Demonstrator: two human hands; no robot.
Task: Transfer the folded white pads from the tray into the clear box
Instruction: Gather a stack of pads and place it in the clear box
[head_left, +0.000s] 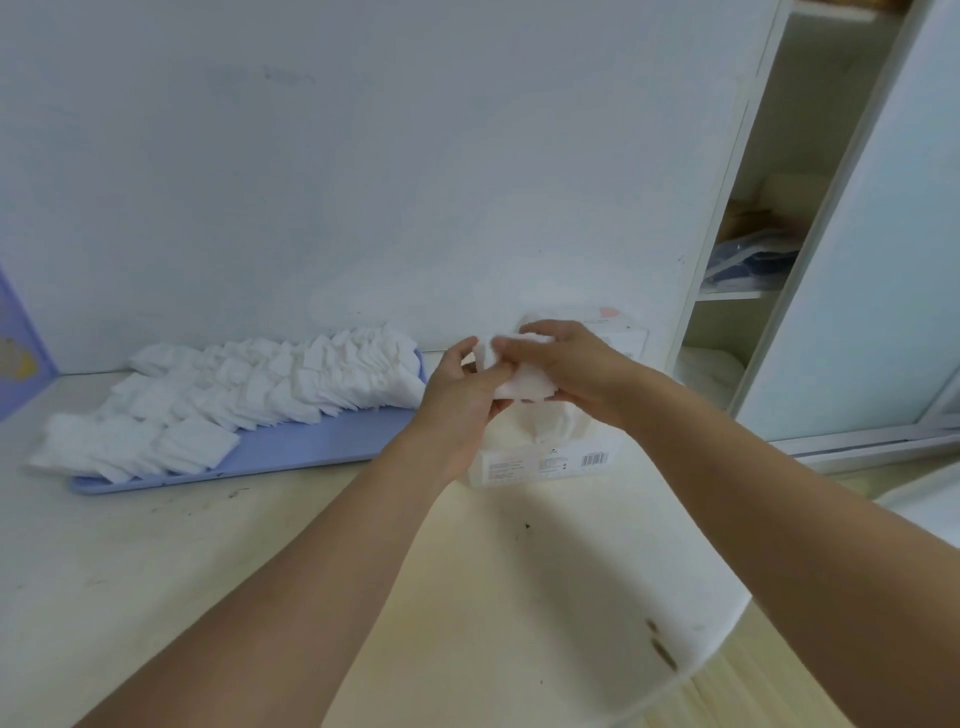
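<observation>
Both hands meet above the clear box (540, 457), which stands on the pale desk (208, 571) just right of the blue tray (291, 447): the left hand (457, 400) and the right hand (566, 364) curl their fingers round a small stack of folded white pads (524, 387), holding it between them over the box's top. Many more folded pads (249, 395) lie in overlapping rows across the tray, some hanging over its left edge. To the right an open cupboard (753, 260) shows shelves with bagged items.
</observation>
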